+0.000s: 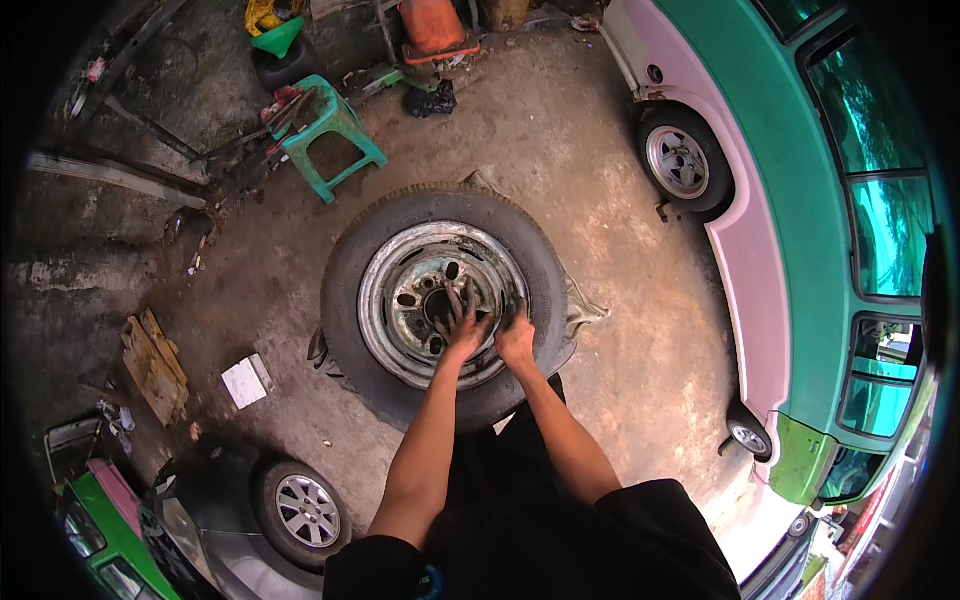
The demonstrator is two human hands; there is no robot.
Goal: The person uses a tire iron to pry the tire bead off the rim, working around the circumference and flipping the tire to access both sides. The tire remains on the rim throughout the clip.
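Observation:
A car wheel lies flat on the floor in front of me, its black tire around a worn, dirty steel rim. My left hand rests on the rim's centre beside the hub hole, its darkened fingers spread. At the right edge of the rim, where it meets the tire, my right hand is closed with the fingers curled. Whatever it may hold is hidden by the hand. A greyish cloth sticks out from under the tire.
A green plastic stool stands beyond the wheel to the left. A pink and green van fills the right side. At lower left are a dark car's wheel, a white box and wooden boards. An orange cone stands at the back.

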